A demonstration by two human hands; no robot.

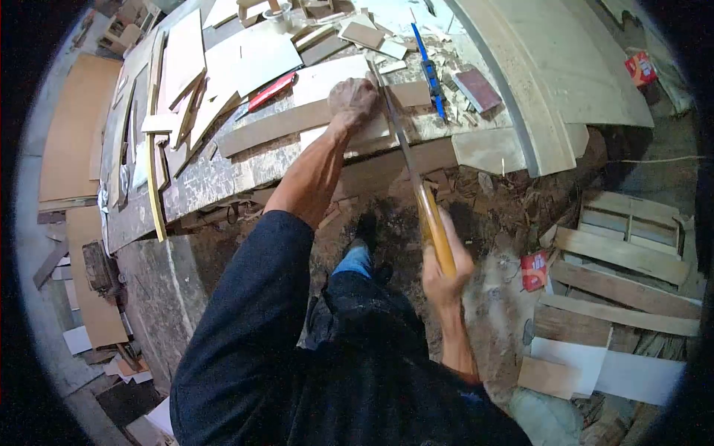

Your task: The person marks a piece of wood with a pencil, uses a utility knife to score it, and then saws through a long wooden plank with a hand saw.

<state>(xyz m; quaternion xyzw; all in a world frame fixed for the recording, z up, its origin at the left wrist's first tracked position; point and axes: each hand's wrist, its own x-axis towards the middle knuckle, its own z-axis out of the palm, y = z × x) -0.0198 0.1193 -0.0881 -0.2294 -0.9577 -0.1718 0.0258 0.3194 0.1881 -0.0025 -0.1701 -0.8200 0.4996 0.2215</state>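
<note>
My right hand [449,260] is closed round the yellow handle of a hand saw [405,152], seen nearly edge-on. Its long narrow blade runs up to the workbench [197,195] and crosses a long wooden strip [279,128] lying along the front edge. Beside the far part of the blade, my left hand [352,99] is closed and bears down on that strip. Its fingertips are hidden from above. Right of the blade lies a long blue tool [429,72], with a reddish-brown block [476,91] next to it.
Boards and offcuts [260,59] cover the left and back of the bench, with a flat red item [272,91] among them. A yellow strip [155,189] hangs over the front edge. Wood pieces [621,279] and a red packet [533,271] lie at right on the floor.
</note>
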